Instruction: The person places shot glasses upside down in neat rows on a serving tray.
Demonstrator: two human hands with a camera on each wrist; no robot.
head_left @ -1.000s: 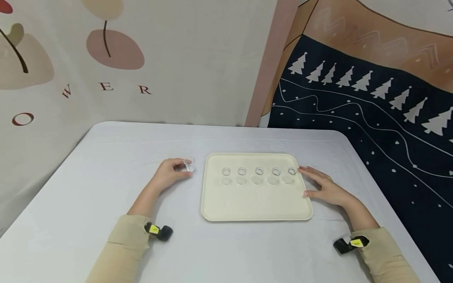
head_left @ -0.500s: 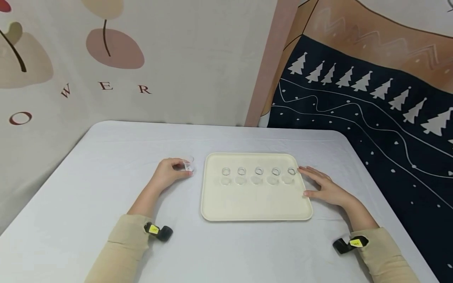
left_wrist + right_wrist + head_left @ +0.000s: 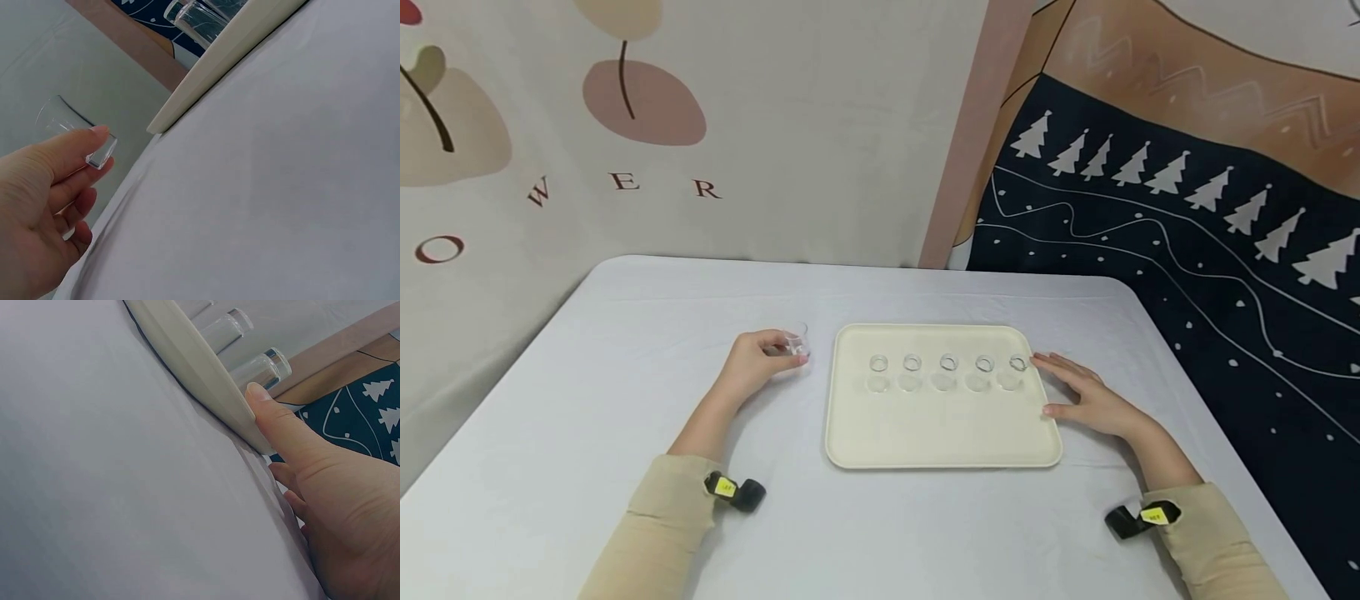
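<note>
Between thumb and fingers, my left hand (image 3: 755,365) pinches a small clear shot glass (image 3: 797,340), mouth upward, left of the tray. The left wrist view shows the thumb across the lower part of that shot glass (image 3: 65,119), which has a thick base. A cream tray (image 3: 940,437) carries a row of several clear shot glasses (image 3: 946,379), which appear to stand upside down with thick bases up. My right hand (image 3: 1086,400) rests at the tray's right edge with fingers extended; its thumb (image 3: 262,403) touches the rim, close to the endmost glass (image 3: 259,369).
A white cloth covers the table (image 3: 887,533). Behind it hangs a pale printed curtain (image 3: 820,150), and at the right a dark cloth with white trees (image 3: 1150,250). Black wrist cameras (image 3: 748,495) sit at both cuffs.
My left hand and its shot glass have risen slightly and shifted a little to the left. The right hand, tray and glasses on it have stayed in place.
</note>
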